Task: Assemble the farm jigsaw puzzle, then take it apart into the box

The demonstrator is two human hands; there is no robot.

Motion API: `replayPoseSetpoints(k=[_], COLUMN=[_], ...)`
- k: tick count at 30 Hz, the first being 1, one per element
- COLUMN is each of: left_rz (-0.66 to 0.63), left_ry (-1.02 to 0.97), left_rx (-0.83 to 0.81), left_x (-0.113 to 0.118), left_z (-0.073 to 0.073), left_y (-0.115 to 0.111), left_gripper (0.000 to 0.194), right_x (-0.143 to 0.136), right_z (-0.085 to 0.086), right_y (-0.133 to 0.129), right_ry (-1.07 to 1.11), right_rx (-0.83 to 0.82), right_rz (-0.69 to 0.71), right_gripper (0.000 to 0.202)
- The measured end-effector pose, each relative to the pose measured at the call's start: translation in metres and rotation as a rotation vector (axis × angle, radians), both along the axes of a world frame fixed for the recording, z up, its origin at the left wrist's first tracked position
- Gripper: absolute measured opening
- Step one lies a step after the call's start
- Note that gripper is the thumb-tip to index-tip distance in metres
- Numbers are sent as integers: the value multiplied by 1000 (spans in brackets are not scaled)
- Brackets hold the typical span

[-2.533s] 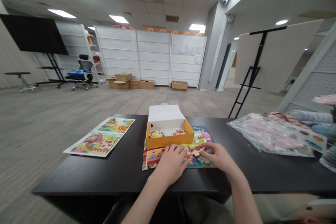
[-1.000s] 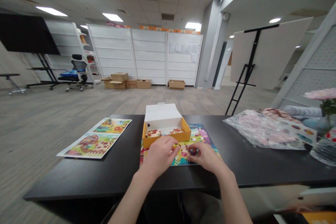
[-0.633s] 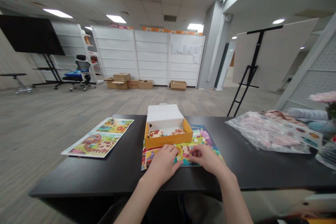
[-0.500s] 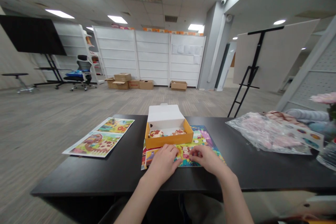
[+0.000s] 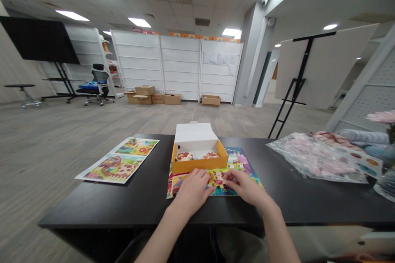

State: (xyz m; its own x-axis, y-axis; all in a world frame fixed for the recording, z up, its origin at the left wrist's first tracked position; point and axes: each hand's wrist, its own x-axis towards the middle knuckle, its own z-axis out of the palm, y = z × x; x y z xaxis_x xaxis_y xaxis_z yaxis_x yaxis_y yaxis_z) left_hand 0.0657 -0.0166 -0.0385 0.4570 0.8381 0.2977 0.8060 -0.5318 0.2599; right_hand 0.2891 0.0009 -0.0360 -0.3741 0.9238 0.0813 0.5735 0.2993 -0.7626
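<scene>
A colourful cartoon-animal picture board [image 5: 243, 166] lies flat on the black table, partly under an open orange box [image 5: 197, 165]. Inside the box are brown-and-white printed pieces [image 5: 184, 156]. My left hand [image 5: 196, 187] rests on the lower left of the board with its fingers stretched forward, close to the box's front wall. My right hand [image 5: 242, 185] is at the board's lower middle. Its thumb and forefinger are pinched together at the edge of a cow's face [image 5: 219, 177]; whether a loose piece is between the fingertips is hidden.
At left on the black table [image 5: 123, 205] lies a printed picture sheet [image 5: 120, 160]. Clear plastic bags with pink contents [image 5: 317, 158] sit at right, near a pink flower [image 5: 381, 117]. Beyond the table stand an easel-like black stand [image 5: 298, 82] and cardboard boxes [image 5: 145, 94].
The right fingers have shifted slightly, and more of the cow's face shows beside them. My left hand stays on the board. The whole view has moved a little.
</scene>
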Motion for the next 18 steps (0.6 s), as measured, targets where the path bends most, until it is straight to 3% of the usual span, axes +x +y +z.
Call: replayPoseSetpoints(k=[8,13,18], left_rz=[-23,-21,-65], left_ry=[-80,-103,-182], left_rx=[20,-4,59], left_x=[6,10,9], left_z=[-7,-7,1], left_y=[2,3,1], left_gripper=[34,37,27], right_x=[0,1,4], right_z=[-6,-4,4], right_y=[5,4,1], right_ry=[71,94,202], right_rx=[8,0,-24], right_rz=[-3,12,-6], right_gripper=[15,21,34])
